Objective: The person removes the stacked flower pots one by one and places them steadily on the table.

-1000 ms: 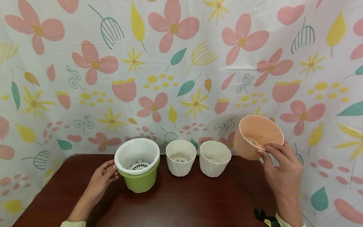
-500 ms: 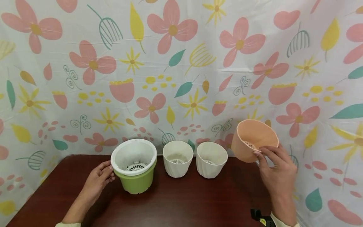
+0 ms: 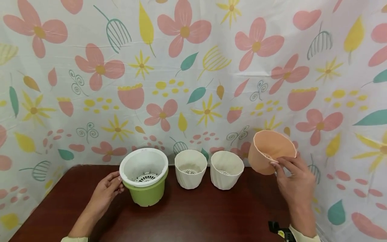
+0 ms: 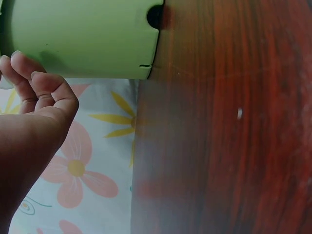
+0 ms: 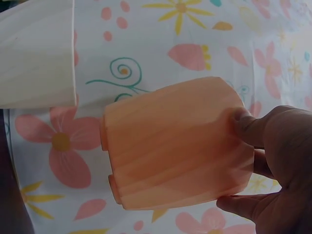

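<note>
A white flowerpot (image 3: 127,164) with a slotted bottom is nested in a green flowerpot (image 3: 147,195) at the table's left. My left hand (image 3: 106,190) pinches the stack's left rim, its fingers curled against the green wall in the left wrist view. Over the table's right end, my right hand (image 3: 297,181) holds a peach flowerpot (image 5: 170,146) by its rim, thumb on one side and fingers on the other. This pot is tilted with its mouth toward me, part of its perforated base showing. Between the hands stand two cream flowerpots (image 3: 190,179), (image 3: 226,179), upright and apart.
The dark red-brown wooden table (image 3: 193,218) runs back to a white floral cloth (image 3: 193,84), which also hangs at both sides. Both cream pots are close to the cloth. A black strap (image 3: 281,231) is on the right wrist.
The peach flowerpot has come down slightly and a little left in my right hand. My left hand stays at the rim of the stacked pots. The head view has shifted slightly.
</note>
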Motion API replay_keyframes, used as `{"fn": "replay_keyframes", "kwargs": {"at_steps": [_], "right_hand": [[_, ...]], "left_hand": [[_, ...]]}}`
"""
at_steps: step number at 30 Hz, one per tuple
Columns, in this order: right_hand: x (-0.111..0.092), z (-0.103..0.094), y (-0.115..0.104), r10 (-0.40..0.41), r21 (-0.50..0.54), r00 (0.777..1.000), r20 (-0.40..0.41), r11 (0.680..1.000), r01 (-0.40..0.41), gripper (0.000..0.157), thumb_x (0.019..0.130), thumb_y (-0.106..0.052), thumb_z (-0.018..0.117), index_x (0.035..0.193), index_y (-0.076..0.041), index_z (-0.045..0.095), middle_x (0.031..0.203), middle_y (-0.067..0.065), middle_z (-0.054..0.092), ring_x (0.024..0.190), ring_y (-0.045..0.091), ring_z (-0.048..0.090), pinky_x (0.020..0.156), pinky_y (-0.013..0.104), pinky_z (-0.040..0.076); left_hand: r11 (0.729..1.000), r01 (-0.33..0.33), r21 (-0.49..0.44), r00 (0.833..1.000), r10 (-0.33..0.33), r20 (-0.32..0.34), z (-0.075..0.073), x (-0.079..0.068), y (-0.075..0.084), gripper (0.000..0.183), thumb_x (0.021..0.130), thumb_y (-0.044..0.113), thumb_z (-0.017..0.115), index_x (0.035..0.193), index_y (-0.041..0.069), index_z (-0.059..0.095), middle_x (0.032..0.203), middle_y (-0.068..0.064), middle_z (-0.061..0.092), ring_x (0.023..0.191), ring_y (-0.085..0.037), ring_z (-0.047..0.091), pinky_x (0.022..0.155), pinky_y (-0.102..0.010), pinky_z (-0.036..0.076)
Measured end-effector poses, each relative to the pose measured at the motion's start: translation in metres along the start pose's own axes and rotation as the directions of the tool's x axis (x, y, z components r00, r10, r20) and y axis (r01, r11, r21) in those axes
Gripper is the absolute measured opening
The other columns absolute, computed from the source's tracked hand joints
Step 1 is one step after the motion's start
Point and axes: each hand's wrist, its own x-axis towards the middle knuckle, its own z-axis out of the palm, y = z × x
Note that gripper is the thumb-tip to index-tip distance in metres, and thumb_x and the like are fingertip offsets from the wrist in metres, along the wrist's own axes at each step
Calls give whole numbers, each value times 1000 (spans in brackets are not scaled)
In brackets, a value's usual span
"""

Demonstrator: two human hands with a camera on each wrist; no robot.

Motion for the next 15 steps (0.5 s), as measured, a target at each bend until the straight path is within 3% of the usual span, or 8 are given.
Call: {"fn": "replay_keyframes", "kwargs": {"at_steps": [7, 11, 15], "right_hand": [[-5, 3, 1, 26, 17, 999, 34, 999, -27, 16, 75, 8, 91, 86, 7, 80, 85, 20, 73, 84, 34, 62, 121, 35, 39], [-5, 2, 3, 47, -21, 996, 79, 999, -46, 16, 78, 3, 91, 88, 7, 80, 87, 20, 73, 86, 35, 64, 119, 25, 37], [-6, 4, 7, 41, -10, 997, 67, 999, -41, 17, 76, 4, 92, 87, 7, 80, 86, 21, 73, 89, 39, 66, 114, 16, 37]], "left_hand": [[1000, 7, 12, 1000, -7, 7, -2, -2, 1, 56, 114, 32, 52, 150, -8, 36, 102, 0, 63, 90, -13, 63, 81, -26, 57], [1000, 4, 13, 1000, -4, 9, -1, -2, 1, 57, 114, 33, 52, 150, -9, 36, 103, 0, 64, 92, -15, 64, 82, -27, 57], [1000, 3, 2, 1000, -3, 11, 1, -1, 3, 55, 114, 31, 52, 149, -9, 37, 102, 0, 64, 91, -14, 63, 81, -27, 57]]}}
